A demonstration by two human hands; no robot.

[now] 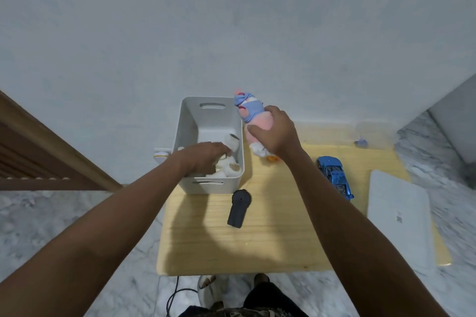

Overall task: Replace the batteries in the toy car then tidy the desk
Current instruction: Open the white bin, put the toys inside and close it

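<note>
Pale wall [231, 20], marble floor [77, 226] — light wood desk [270, 244], w/ shadows

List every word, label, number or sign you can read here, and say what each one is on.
No text can be read.
White flat lid: a small dark printed mark, perhaps a code, too small to read.
Blue toy car, dark remote, white bin, plush doll: no lettering visible.

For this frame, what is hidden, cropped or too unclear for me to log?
Head view, the only one:
- White soft items in the white plastic bin: the left hand covers them; whether it has a grip on anything is unclear.
- Pink and blue plush doll: middle hidden by the right hand.
- Blue toy car: battery compartment not visible.
- Small blue object at the wooden desk's far edge: too small and blurred.
</note>
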